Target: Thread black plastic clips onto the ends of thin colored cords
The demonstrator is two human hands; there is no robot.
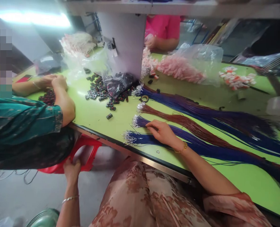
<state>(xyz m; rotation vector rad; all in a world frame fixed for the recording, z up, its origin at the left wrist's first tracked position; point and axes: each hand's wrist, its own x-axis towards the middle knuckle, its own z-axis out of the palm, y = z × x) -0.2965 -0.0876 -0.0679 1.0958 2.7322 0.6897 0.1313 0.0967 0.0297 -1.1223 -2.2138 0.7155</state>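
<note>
My left hand is low beside the table, its fingers closed on the edge of a red plastic stool on which a neighbour sits. Over the table, my right hand has its thumb and fingers together on a bundle of purple wires, close behind the silvery crimped ends. Nearer to me lies a bundle of blue wires, partly under that hand. Beyond are a bundle of brown wires and a mixed blue and brown bundle. All their metal-tipped ends point left.
Black connector housings are heaped left of the wires, with a tape roll nearby. A co-worker's hands work at the left; another person sits opposite. Pink pieces lie by a plastic bag. A grey post rises mid-table.
</note>
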